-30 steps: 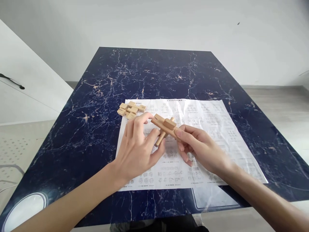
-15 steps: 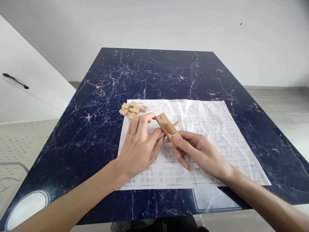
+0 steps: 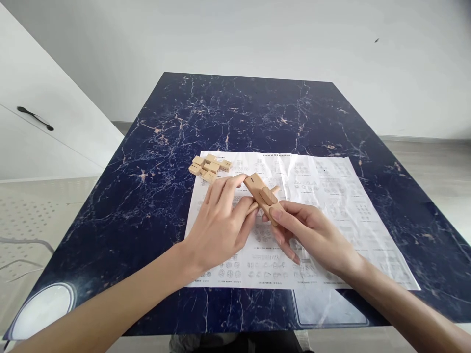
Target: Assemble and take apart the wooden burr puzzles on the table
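Note:
Both my hands hold a small wooden puzzle assembly (image 3: 262,195) just above a printed instruction sheet (image 3: 324,196). It is a pale slotted bar with a round dowel crossing it. My right hand (image 3: 312,234) pinches the bar's near end between thumb and fingers. My left hand (image 3: 221,225) closes its fingers round the dowel and touches the bar's far end with the index fingertip. Several loose wooden puzzle pieces (image 3: 208,166) lie in a cluster at the sheet's far left corner, a short way beyond my left hand.
The sheet lies on a dark blue marble-patterned table (image 3: 235,113). A white cabinet with a black handle (image 3: 35,117) stands to the left. A round white reflection (image 3: 42,309) shows at the table's near left corner. Pale floor lies to the right.
The wooden bar has turned in my hands, so the block that stuck out across it now lies flush along it. Both hands kept their grip.

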A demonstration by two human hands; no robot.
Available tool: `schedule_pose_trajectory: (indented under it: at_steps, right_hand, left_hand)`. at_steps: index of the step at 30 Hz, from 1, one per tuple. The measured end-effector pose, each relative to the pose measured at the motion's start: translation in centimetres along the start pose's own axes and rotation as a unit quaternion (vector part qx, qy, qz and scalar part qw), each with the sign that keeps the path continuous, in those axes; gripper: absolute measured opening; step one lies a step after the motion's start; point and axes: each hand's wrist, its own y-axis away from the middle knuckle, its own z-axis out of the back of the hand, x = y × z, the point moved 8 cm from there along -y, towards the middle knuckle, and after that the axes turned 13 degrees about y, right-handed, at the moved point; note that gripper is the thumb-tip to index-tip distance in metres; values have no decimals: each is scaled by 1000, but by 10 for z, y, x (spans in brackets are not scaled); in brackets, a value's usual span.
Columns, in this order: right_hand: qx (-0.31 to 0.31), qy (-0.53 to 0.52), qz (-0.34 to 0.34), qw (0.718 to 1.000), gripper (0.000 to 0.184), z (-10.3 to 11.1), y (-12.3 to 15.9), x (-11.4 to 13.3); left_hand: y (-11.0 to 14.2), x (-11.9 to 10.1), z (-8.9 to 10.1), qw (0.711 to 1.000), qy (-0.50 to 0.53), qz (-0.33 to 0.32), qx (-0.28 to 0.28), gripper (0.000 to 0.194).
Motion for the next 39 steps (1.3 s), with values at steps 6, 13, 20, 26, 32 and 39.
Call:
schedule_pose_trajectory:
  at_steps: [6, 13, 20, 26, 32, 39]
  right_hand:
    - [-18, 17, -35, 999, 48, 4, 4, -5]
    - [-30, 49, -66, 996, 48, 7, 0, -13]
    - [-31, 32, -55, 997, 52, 8, -2, -9]
    - [-92, 30, -48, 994, 48, 19, -1, -11]
    - [-82, 88, -51, 991, 53, 25, 3, -14]
    - [-18, 74, -49, 996, 53, 14, 3, -15]
  left_hand:
    - [1, 1, -2, 999, 25, 7, 18, 20]
    - [0, -3, -1, 999, 29, -4, 21, 16]
    - [2, 2, -5, 999, 16, 9, 37, 19]
    - [4, 4, -3, 999, -30, 12, 37, 26]
    - [10, 3, -13, 995, -33, -13, 88, 33]
    - [14, 1, -15, 995, -2, -7, 96, 32]
